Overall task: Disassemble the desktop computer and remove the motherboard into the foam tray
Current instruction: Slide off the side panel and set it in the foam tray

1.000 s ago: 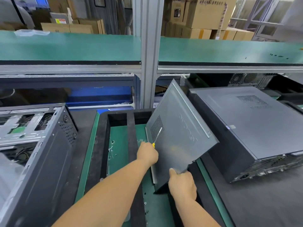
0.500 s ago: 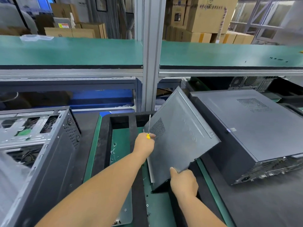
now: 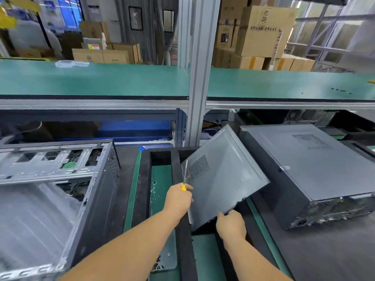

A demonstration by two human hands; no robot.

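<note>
A grey metal side panel (image 3: 225, 175) with a vent grille is tilted up over the black foam tray (image 3: 144, 179). My left hand (image 3: 178, 199) is on the panel's left edge and also holds a yellow-handled screwdriver (image 3: 184, 177), shaft pointing up. My right hand (image 3: 231, 225) grips the panel's lower corner. An opened computer case (image 3: 60, 179) lies on its side at the left, its metal drive frame showing. A closed black computer case (image 3: 312, 171) lies at the right. No motherboard is visible.
Several loose screws (image 3: 155, 191) lie in the tray's left compartment. A vertical aluminium post (image 3: 197, 78) rises behind the tray, carrying a green upper shelf (image 3: 101, 80). Cardboard boxes (image 3: 261, 31) are stacked behind. Black mat (image 3: 324, 254) covers the bench at right.
The panel and both hands have shifted slightly toward me and lower over the tray. The screwdriver shaft has swung from leaning right to nearly upright.
</note>
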